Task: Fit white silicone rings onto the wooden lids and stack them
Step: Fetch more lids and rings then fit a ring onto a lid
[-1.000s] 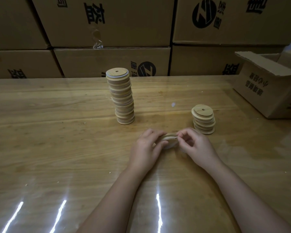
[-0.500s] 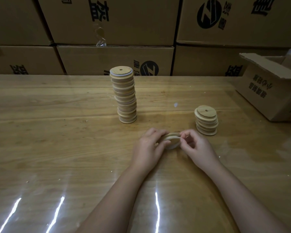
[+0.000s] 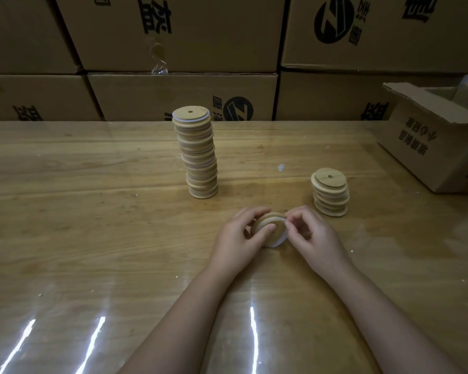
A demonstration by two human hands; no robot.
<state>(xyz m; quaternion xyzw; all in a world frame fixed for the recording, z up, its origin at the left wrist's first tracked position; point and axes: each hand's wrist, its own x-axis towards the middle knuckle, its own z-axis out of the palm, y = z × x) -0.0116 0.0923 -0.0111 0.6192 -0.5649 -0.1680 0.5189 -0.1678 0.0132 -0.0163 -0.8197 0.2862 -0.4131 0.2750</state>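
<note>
**Fig.** Ring-fitting step, head view. L = left hand (image 3: 238,233), R = right hand (image 3: 316,236). Both met low over the glossy wooden table (image 3: 92,211), a little toward 3 o'clock of frame centre. Whether the work touched the top can't be told.

- **L hand:** fingers curled round the 9 o'clock rim of a round pale wooden lid (image 3: 269,228), thumb laid across its face.
- **R hand:** thumb + forefinger pinched a white silicone ring (image 3: 281,238) at the lid's 3 o'clock edge. Other R fingers were curled in, holding nothing.
- **Ring:** showed as a white band from approx. 1 to 5 o'clock of the lid. The rest was hidden by L.
- **Surroundings:** a tall stack of ringed wooden lids (image 3: 200,157) stood at 11 o'clock of the hands, well apart. A short stack of wooden lids (image 3: 330,193), no white visible, stood near at 2 o'clock. An open cardboard box (image 3: 430,147) lay further out at 2 o'clock, and a wall of printed brown cartons (image 3: 173,36) at 12.

**Risks (judged):** the ring was prob. only part-seated. If R let go early, the stretched silicone could spring off or roll twisted. The tall stack had offset, leaning layers, so an off-centre placement or a nudge could topple it.
</note>
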